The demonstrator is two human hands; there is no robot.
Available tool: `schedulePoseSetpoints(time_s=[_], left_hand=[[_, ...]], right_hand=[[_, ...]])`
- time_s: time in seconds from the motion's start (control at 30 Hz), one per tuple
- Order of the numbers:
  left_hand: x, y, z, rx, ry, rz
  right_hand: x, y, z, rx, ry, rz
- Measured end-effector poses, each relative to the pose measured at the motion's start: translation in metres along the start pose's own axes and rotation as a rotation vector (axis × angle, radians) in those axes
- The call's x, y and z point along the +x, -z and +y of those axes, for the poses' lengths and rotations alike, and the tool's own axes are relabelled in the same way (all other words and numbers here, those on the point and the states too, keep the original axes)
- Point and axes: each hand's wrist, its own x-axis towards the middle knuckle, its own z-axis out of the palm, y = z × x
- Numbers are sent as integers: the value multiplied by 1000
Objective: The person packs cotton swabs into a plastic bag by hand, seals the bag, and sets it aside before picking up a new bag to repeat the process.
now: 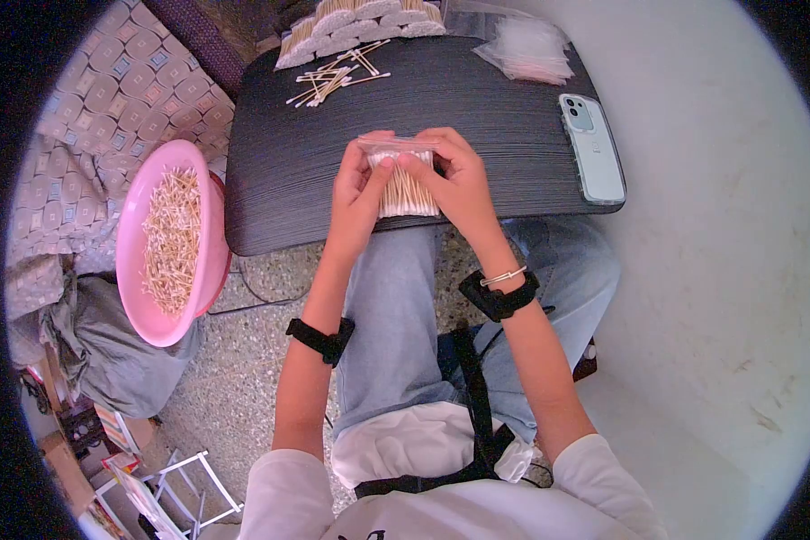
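Between my two hands is a clear plastic bag of cotton swabs, at the near edge of the dark table. My left hand grips the bag's left side, thumb on its front near the top. On the right side, my right hand holds it the same way, thumb pressed close to the other one. The swabs stand side by side with white tips at top and bottom. The bag's top strip shows above my thumbs; the fingers behind the bag are mostly hidden.
Loose cotton swabs lie on the table, before stacked packs of swabs. Clear empty bags and a phone are at the right. A pink basin of swabs stands left; a wall rises right.
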Motion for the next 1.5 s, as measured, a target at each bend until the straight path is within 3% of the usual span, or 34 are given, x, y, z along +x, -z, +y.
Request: schedulePoseSetpoints(time_s=[0.67, 0.87, 1.07, 1.17, 1.27, 1.37, 1.5], left_hand=[[-1, 0, 0, 24, 8, -16], [2, -2, -2, -101, 11, -2], [3, -3, 1, -50, -41, -11], [4, -2, -3, -16, -56, 1], [5, -3, -6, -8, -104, 72], [0, 0, 0, 3, -23, 51], [-1, -2, 3, -1, -105, 51]], right_hand=[[1, 4, -6, -95, -50, -81], [-1, -1, -3, 12, -40, -25], [-3, -4, -2, -84, -69, -26], [-3, -4, -2, -47, -155, -38], [-3, -4, -11, 111, -68, -20], [-2, 2, -13, 99, 49, 5], [-2, 0, -18, 285, 19, 12]])
